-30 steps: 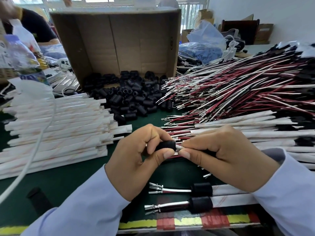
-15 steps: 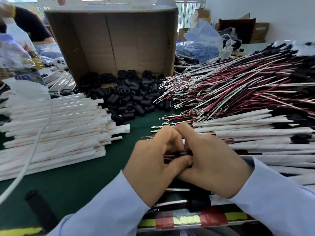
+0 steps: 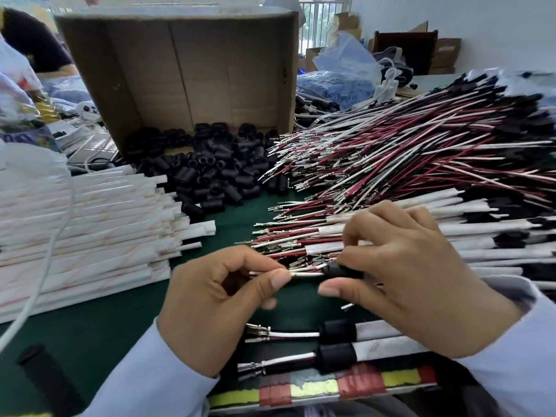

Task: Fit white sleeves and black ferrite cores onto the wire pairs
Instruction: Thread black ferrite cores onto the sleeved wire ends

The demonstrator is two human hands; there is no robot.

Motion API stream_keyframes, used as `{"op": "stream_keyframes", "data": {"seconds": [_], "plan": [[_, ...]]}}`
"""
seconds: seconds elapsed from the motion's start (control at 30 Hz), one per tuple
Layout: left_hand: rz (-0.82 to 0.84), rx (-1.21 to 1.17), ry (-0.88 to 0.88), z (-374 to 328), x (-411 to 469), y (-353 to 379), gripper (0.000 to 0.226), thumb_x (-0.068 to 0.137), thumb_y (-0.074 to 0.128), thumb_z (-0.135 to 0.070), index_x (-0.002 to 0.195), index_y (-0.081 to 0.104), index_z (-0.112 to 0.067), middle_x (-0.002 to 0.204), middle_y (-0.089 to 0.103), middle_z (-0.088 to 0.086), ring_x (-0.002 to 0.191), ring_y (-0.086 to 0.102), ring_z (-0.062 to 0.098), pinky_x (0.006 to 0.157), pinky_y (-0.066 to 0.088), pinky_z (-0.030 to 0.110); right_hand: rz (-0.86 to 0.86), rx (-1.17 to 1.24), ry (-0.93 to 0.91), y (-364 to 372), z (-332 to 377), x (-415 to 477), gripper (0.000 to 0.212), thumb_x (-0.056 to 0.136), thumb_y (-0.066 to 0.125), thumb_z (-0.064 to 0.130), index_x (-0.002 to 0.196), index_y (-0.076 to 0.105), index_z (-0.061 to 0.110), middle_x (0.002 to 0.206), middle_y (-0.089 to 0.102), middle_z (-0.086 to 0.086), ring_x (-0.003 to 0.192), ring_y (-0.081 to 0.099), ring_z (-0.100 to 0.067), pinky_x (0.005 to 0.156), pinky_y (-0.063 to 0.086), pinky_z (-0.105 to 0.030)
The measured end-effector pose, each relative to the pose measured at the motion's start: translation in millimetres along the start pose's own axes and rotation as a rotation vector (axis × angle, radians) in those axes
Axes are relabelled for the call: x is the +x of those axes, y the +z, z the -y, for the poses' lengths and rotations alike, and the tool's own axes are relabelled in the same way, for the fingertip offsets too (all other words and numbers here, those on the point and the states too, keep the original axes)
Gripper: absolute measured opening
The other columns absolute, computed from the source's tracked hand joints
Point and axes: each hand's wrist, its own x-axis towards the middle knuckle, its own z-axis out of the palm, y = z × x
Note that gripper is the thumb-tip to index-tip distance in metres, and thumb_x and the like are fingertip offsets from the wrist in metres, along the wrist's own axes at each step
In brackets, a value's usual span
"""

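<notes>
Head view, starting at your left: a stack of long white tubular sleeves [image 3: 90, 230] lies on the dark green table mat [image 3: 105, 320], with a thin white cable [image 3: 49, 260] draped across it. Behind it a brown cardboard box [image 3: 195, 70] stands on its side, and a heap of short black cylindrical ferrite cores [image 3: 210, 176] spills from its mouth onto the mat. Your left hand [image 3: 216, 305] pinches the metal-tipped ends of one red-and-white wire pair [image 3: 304, 272] between thumb and forefinger. Just to the right, your right hand [image 3: 415, 275] grips a single black ferrite core [image 3: 343, 270] threaded on that same pair, above the mat. Below your hands, beside the yellow-and-red striped tape [image 3: 316, 389] on the table edge, lie two finished wire pairs [image 3: 337, 355], each core touching its white sleeve. Further right a big pile of loose red and white wires [image 3: 406, 152] fans out, with sleeved wires [image 3: 466, 236] in front. At the back, a blue plastic bag [image 3: 340, 73] sits before a white wall [image 3: 496, 25].
</notes>
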Motion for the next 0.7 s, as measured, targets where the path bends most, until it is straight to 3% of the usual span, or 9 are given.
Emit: {"op": "stream_keyframes", "data": {"seconds": [0.1, 0.2, 0.3, 0.37, 0.43, 0.57, 0.7], "plan": [[0.098, 0.193, 0.030, 3.9, -12.1, -9.9, 0.018, 0.072, 0.066, -0.052, 0.080, 0.071, -0.037, 0.069, 0.069, -0.016, 0.063, 0.066, 0.004, 0.058, 0.048, 0.012, 0.156, 0.263, -0.001, -2.2, -17.6, -9.3, 0.042, 0.076, 0.051, 0.067, 0.073, 0.070, 0.030, 0.081, 0.053, 0.011, 0.079, 0.052, -0.012, 0.066, 0.036, -0.029], [0.245, 0.402, 0.040, 3.8, -17.1, -20.4, 0.024, 0.075, 0.057, -0.062, 0.084, 0.066, -0.042, 0.080, 0.067, -0.023, 0.075, 0.064, 0.000, 0.065, 0.050, 0.019, 0.211, 0.613, 0.221, -18.2, -41.6, -21.8, 0.045, 0.073, 0.055, 0.069, 0.065, 0.070, 0.027, 0.066, 0.056, 0.006, 0.062, 0.055, -0.011, 0.055, 0.042, -0.027], [0.258, 0.496, 0.066, 1.7, -16.3, -23.0, 0.032, 0.077, 0.047, -0.069, 0.089, 0.064, -0.045, 0.093, 0.062, -0.026, 0.090, 0.059, 0.000, 0.073, 0.051, 0.028, 0.201, 0.322, 0.337, -23.8, -58.3, -33.2, 0.048, 0.073, 0.049, 0.075, 0.066, 0.069, 0.032, 0.060, 0.059, 0.011, 0.058, 0.055, -0.007, 0.053, 0.042, -0.024], [0.236, 0.560, 0.116, -3.4, -15.6, -17.0, 0.037, 0.079, 0.042, -0.072, 0.093, 0.064, -0.046, 0.097, 0.060, -0.029, 0.096, 0.056, -0.002, 0.077, 0.049, 0.030, 0.279, 0.135, 0.358, -18.8, -57.4, -35.8, 0.036, 0.074, 0.054, 0.068, 0.071, 0.070, 0.037, 0.066, 0.060, 0.017, 0.065, 0.055, -0.002, 0.061, 0.045, -0.024], [0.300, 0.598, 0.192, -10.1, -16.8, -4.5, 0.043, 0.081, 0.039, -0.073, 0.104, 0.063, -0.044, 0.100, 0.058, -0.029, 0.097, 0.054, -0.005, 0.078, 0.050, 0.033, 0.331, 0.115, 0.376, -16.1, -55.8, -34.1, 0.025, 0.073, 0.060, 0.063, 0.071, 0.067, 0.039, 0.067, 0.057, 0.020, 0.068, 0.053, -0.001, 0.064, 0.044, -0.023], [0.417, 0.730, 0.301, -15.3, -21.9, 20.2, 0.065, 0.073, 0.037, -0.079, 0.116, 0.062, -0.037, 0.098, 0.059, -0.018, 0.086, 0.061, 0.004, 0.068, 0.054, 0.033, 0.396, 0.086, 0.426, -19.6, -50.3, -28.5, 0.027, 0.065, 0.066, 0.068, 0.066, 0.056, 0.042, 0.066, 0.057, 0.018, 0.067, 0.051, 0.001, 0.061, 0.042, -0.021], [0.406, 0.801, 0.312, -12.8, -21.9, 21.9, 0.064, 0.072, 0.041, -0.074, 0.112, 0.067, -0.031, 0.087, 0.059, -0.012, 0.073, 0.062, 0.010, 0.057, 0.055, 0.032, 0.259, -0.003, 0.392, -11.1, -46.0, -28.5, 0.022, 0.070, 0.071, 0.058, 0.070, 0.060, 0.039, 0.072, 0.052, 0.014, 0.070, 0.049, -0.009, 0.055, 0.031, -0.025]]}}
